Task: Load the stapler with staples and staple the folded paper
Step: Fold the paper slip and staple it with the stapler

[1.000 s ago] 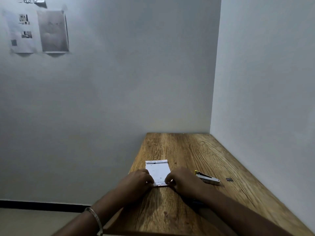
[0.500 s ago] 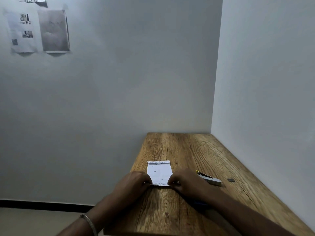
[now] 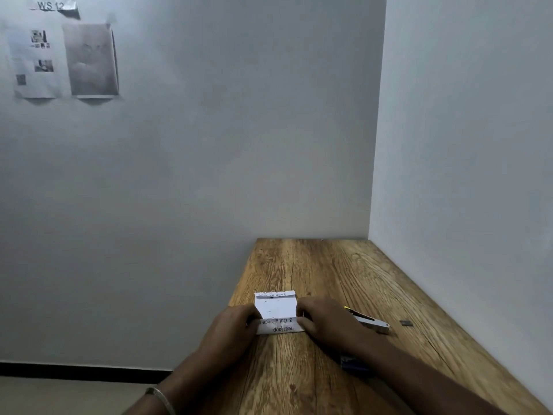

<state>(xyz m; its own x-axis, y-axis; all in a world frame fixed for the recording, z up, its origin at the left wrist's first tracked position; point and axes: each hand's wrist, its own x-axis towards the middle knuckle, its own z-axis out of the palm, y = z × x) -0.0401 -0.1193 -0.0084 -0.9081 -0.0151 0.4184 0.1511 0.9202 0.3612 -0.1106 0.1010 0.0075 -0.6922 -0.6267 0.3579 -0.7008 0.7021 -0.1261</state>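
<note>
A white printed paper [image 3: 276, 307] lies on the wooden table [image 3: 329, 271], its near edge folded up and over so upside-down print shows. My left hand [image 3: 232, 327] pinches the fold's left end and my right hand [image 3: 324, 323] pinches its right end. Just right of my right hand lies a metal stapler [image 3: 369, 322] with a yellow tip, untouched. A small dark strip of staples [image 3: 406, 323] lies further right. A blue object [image 3: 353, 362], mostly hidden under my right forearm, rests on the table.
The table stands in a corner, with a white wall close along its right side and another behind it. Its left edge drops to the floor. Printed sheets [image 3: 62, 58] hang on the far wall at the upper left.
Both hands have lifted the paper's near edge and rolled it away from me, making a fold that shows printed text. The stapler and staples have not moved.
</note>
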